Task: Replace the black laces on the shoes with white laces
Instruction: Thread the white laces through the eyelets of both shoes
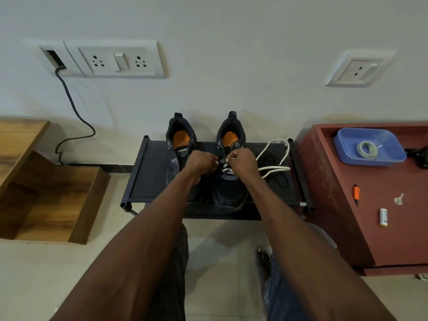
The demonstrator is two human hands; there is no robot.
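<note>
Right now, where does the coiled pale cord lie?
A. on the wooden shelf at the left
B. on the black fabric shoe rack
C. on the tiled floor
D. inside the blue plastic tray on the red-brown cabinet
D: the coiled pale cord rests inside the blue plastic tray, which sits on the red-brown cabinet to the right of the black fabric shoe rack.

Matt dark cloth shoe rack (152, 179); glossy blue plastic tray (391, 141); grained wooden shelf (46, 193).

Bare forearms, no sleeves — left hand (203, 162) and right hand (243, 163) ungloved, without rings or watch. Dark patterned trousers (171, 274) below — one bare foot (264, 262).
</note>
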